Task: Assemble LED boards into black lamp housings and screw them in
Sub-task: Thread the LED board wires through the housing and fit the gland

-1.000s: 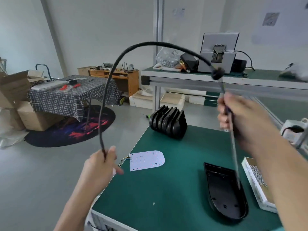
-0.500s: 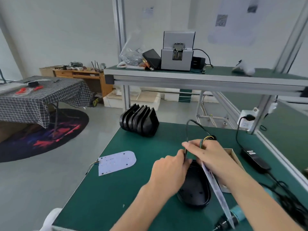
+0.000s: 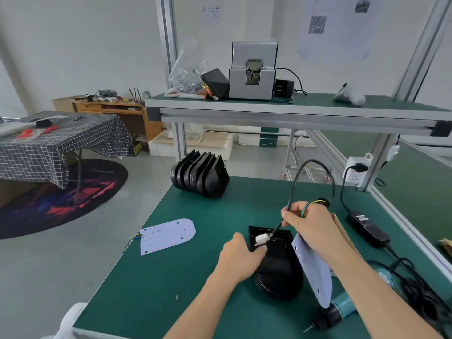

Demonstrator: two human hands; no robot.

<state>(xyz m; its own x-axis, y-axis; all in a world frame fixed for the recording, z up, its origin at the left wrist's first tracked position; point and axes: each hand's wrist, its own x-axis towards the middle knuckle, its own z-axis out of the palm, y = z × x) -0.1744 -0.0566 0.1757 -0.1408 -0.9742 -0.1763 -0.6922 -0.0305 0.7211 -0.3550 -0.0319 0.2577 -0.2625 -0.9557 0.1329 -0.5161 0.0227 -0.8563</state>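
Just over the housing's point(image 3: 278, 267) flat top end, your left grip point(image 3: 241, 259) pinches the white plug point(image 3: 261, 239); your right grip point(image 3: 308, 222) holds its black cable point(image 3: 292, 192) above, nearer the LED board point(image 3: 311, 270).

two bare forearms reach in from the lower edge, with no sleeve on either as far as the frame shows. the left hand point(image 3: 241, 261) and right hand point(image 3: 309, 225) are bare: no gloves, rings, watch or wrist strap visible on either one.
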